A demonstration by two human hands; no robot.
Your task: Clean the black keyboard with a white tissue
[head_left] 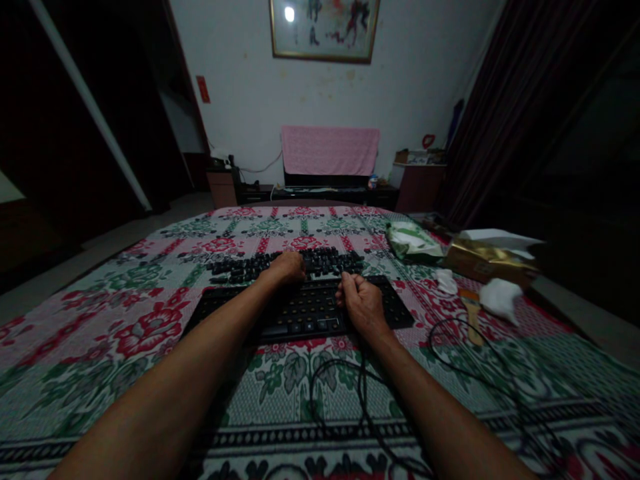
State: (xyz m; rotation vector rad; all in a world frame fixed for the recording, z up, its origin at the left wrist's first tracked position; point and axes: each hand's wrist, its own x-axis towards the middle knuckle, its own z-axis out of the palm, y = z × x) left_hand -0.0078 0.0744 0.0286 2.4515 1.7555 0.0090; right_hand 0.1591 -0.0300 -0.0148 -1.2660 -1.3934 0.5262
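Observation:
A black keyboard frame [305, 313] lies on a floral cloth, most of its keycaps removed. Behind it sits a row of loose black keycaps [325, 261]. My left hand [289, 267] reaches over the keyboard's far edge and rests with curled fingers on the loose keycaps. My right hand [361, 303] is over the keyboard's right half, fingers pinched closed on something too small to make out. The keyboard's black cable [350, 393] loops over the cloth toward me.
The floral cloth [125, 320] covers a wide surface. On the right lie a green-white bag [413, 241], a gold box [487, 261], white tissues [500, 297], a small brush [471, 313] and a second cable loop [465, 347]. A pink-covered television [330, 153] stands at the far wall.

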